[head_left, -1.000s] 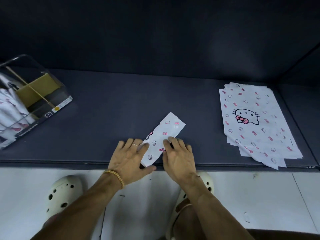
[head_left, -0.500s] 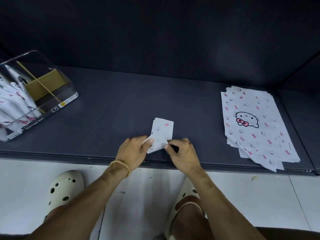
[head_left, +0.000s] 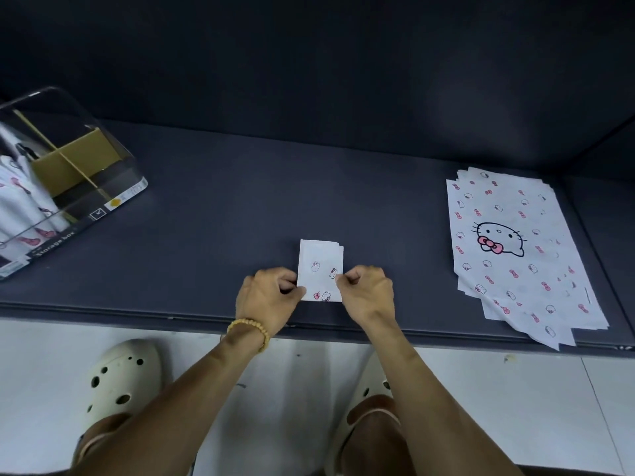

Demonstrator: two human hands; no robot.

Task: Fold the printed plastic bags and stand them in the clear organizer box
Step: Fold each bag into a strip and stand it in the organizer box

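Observation:
A small folded white bag point(head_left: 320, 266) with pink bows and cat faces lies near the front edge of the dark surface. My left hand point(head_left: 268, 297) pinches its left edge and my right hand point(head_left: 366, 293) pinches its right edge. A stack of flat printed bags point(head_left: 515, 249) lies at the right. The clear organizer box point(head_left: 113, 159) stands at the far left, with several folded bags point(head_left: 20, 201) upright in it and a brown cardboard divider point(head_left: 75, 163).
The dark surface point(head_left: 240, 201) has a dark back wall behind it and a side wall at the right. Its front edge runs just below my hands. Below it are a white floor and my feet in cream clogs point(head_left: 120, 379).
The long folded strip has been folded over into a short rectangle. My hands went from pressing flat on it to pinching its two side edges.

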